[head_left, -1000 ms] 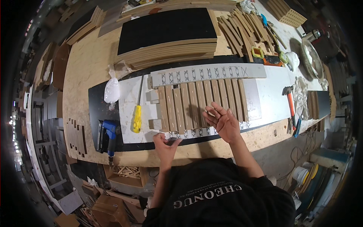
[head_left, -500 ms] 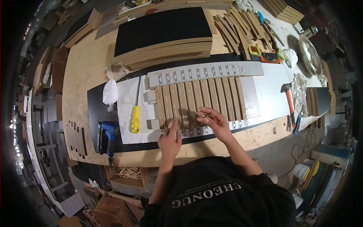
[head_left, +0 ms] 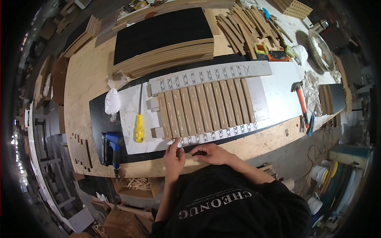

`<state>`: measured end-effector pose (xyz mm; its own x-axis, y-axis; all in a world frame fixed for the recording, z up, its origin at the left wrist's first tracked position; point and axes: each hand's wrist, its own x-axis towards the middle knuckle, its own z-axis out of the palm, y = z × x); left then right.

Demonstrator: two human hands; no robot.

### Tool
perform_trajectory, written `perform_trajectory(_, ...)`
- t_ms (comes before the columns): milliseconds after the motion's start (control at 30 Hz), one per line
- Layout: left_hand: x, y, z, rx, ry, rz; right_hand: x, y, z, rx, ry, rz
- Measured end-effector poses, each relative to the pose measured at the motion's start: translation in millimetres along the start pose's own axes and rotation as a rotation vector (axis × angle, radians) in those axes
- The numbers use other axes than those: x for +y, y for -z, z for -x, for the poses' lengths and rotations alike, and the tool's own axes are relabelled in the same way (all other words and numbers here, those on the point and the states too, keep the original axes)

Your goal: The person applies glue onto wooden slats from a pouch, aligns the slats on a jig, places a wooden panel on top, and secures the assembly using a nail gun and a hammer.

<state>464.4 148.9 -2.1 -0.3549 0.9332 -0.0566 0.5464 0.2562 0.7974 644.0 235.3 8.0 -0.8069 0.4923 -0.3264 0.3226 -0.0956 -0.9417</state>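
Several brown wood strips (head_left: 208, 107) lie side by side with narrow gaps, pale streaks on their tops. Along their far ends runs a white board (head_left: 202, 75) with pencilled crosses; a similarly marked white strip (head_left: 216, 135) borders their near ends. At the near left corner my left hand (head_left: 174, 160) has its index finger stretched against the marked strip; its other fingers are partly bent. My right hand (head_left: 211, 154) hovers by the table's near edge, fingers bent, with a gap between thumb and forefinger. Nothing visible is in it. A yellow-handled screwdriver (head_left: 139, 129) lies left of the strips.
A blue nail gun (head_left: 112, 146) sits near the table's left front. Black-topped panels (head_left: 164, 35) are stacked at the back, beside loose wood sticks (head_left: 254, 29). An orange-handled hammer (head_left: 301, 103) rests at right, and a white bag (head_left: 112, 102) at left.
My right hand has moved from above the strips down to the near table edge. The left hand has drawn back slightly, off the strips to their near left corner.
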Motion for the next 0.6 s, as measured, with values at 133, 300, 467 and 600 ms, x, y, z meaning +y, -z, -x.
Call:
perform_trajectory(133,7,-7,-15,0.013,-0.096,-0.213,-8,3,0,-0.007,-0.031,-0.005)
perform_trajectory(300,-2,-2,-7,0.041,-0.164,-0.218,-4,5,7,0.015,-0.071,0.018)
perform_trajectory(467,-3,1,-17,0.004,-0.046,-0.313,6,3,10,0.053,-0.049,0.054)
perform_trajectory(600,-7,-1,-20,0.040,-0.128,-0.445,1,-1,8,0.025,-0.056,0.010)
